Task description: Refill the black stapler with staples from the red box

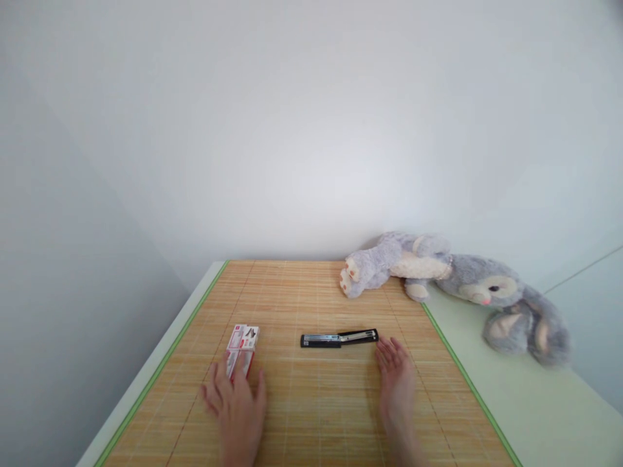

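A bamboo mat [311, 292] covers the table. My left hand [237, 405] lies flat on it with fingers spread, its fingertips touching the near end of a small red and white box [242, 347]. My right hand [396, 383] also rests flat and open, fingers together, holding nothing. Just beyond its fingertips lies a black stapler [339, 338], swung fully open so it forms a long flat bar with its metal channel showing.
A grey and cream plush rabbit [457, 285] lies on its side at the mat's far right corner, partly on the pale green tabletop [516, 402]. White walls close off the back and left. The mat has green edging.
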The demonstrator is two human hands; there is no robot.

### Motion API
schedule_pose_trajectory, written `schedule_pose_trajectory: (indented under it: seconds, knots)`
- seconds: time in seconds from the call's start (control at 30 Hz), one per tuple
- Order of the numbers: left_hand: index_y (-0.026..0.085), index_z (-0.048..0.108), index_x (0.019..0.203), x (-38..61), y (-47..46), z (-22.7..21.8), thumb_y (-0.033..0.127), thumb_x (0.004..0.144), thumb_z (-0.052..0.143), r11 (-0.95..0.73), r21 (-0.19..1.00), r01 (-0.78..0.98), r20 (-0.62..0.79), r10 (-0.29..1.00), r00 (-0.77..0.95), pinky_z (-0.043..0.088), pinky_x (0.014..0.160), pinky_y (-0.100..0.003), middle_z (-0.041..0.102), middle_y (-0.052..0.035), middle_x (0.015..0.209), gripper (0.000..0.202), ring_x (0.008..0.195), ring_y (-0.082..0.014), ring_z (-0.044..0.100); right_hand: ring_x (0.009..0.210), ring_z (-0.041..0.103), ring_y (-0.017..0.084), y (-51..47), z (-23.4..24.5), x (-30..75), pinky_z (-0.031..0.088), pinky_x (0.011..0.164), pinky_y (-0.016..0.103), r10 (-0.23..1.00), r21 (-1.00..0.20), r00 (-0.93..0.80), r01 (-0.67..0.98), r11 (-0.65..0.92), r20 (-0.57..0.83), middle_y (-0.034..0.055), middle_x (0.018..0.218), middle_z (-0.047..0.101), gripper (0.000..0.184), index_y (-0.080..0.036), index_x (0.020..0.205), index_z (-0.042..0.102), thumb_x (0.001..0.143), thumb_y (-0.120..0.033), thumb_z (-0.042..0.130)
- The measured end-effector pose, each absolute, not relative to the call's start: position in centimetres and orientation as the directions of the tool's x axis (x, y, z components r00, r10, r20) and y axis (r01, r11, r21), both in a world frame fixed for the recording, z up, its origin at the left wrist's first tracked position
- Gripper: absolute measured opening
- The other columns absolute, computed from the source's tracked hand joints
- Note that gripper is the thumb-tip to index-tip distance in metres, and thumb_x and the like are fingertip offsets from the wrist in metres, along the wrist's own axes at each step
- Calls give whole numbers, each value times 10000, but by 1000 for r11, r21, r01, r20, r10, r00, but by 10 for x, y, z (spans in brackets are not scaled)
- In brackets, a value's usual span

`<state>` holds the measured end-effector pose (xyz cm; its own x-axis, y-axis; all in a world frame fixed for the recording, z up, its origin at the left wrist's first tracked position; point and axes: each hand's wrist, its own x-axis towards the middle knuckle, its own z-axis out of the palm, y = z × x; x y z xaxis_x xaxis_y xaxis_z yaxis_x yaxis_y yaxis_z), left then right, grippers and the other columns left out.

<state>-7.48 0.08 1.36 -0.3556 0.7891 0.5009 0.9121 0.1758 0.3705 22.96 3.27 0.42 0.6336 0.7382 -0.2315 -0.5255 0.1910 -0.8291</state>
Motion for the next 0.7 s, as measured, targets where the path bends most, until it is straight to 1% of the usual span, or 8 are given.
schedule_pose_trajectory:
  seconds: [0.07,0.13,0.27,0.37,0.47,0.57,0.63,0.7]
  knots:
    - [180,604,1357,-95,-9,15,354,1003,489,242,351,905,493,773,-398,165,1238,-664,358,-171,1628,411,1539,-365,265,997,690,176,10,2,230,533,976,333,716,-869,661,-469,160,-224,6,1036,736,394,-250,1148,675,832,-483,707]
    - [234,650,1300,-104,-19,12,367,1001,486,256,329,909,466,794,-392,179,1231,-652,393,-130,1608,366,1501,-355,320,900,676,179,-7,0,226,545,869,308,750,-924,630,-376,70,-200,2,932,726,363,-236,1090,692,838,-496,717]
    - [323,680,1252,-97,-34,-2,388,971,533,164,335,928,355,890,-285,260,1188,-591,612,-64,1410,323,1320,-326,486,707,619,173,-19,-2,209,502,648,283,917,-972,352,-205,-119,-186,4,802,698,404,-221,1049,703,851,-573,708]
    - [336,690,1193,-78,-33,-4,383,951,565,81,375,923,301,932,-204,305,1129,-568,690,-31,1289,276,1224,-316,540,572,553,140,-13,-1,195,408,514,255,961,-966,140,-130,-222,-240,3,744,667,487,-206,1026,688,851,-660,662]
    - [315,692,1161,-55,-23,3,362,891,640,-30,431,902,288,952,-106,342,1095,-535,690,-40,1289,279,1204,-316,559,494,492,103,-4,1,188,323,456,225,957,-958,49,-41,-284,-286,-14,712,635,552,-198,1033,666,832,-710,629]
    - [302,687,1161,-33,-9,13,297,867,652,-209,515,831,253,964,86,395,1067,-481,698,-41,1261,296,1191,-293,579,448,455,87,2,4,188,290,427,215,954,-955,23,1,-298,-298,-32,674,619,581,-195,1061,651,801,-714,636]
    - [316,674,1215,-22,0,17,233,888,606,-300,579,758,212,953,215,431,1032,-445,707,-33,1242,345,1170,-269,598,400,407,78,4,6,191,259,396,214,947,-947,5,22,-320,-320,-47,630,603,598,-195,1051,644,788,-731,621]
    - [326,634,1317,-14,8,19,196,882,591,-346,621,703,184,937,298,440,1035,-444,709,-39,1263,456,1175,-265,603,355,355,69,6,7,193,223,373,213,935,-934,-15,46,-354,-355,-62,570,572,599,-195,985,645,780,-756,605]
